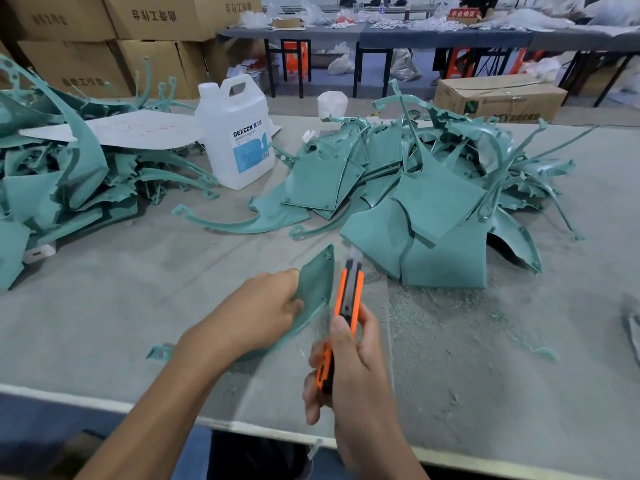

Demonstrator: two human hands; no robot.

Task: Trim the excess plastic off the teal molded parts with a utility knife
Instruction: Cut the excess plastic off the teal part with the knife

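My left hand (263, 311) grips a teal molded part (317, 282) near the table's front middle, holding it tilted on edge above the grey cloth. My right hand (349, 368) holds an orange and black utility knife (348, 296) upright, its blade out and lying along the part's right edge. A large heap of teal parts (426, 199) lies behind the knife at the middle right. Another heap of teal parts (59, 181) fills the left side.
A white plastic jug (235, 136) stands between the two heaps, next to a sheet of grey card (114, 129). Teal shavings (433, 320) litter the cloth right of the knife. Cardboard boxes (114, 36) are stacked behind at the left. The table's front edge (242, 426) runs close below my hands.
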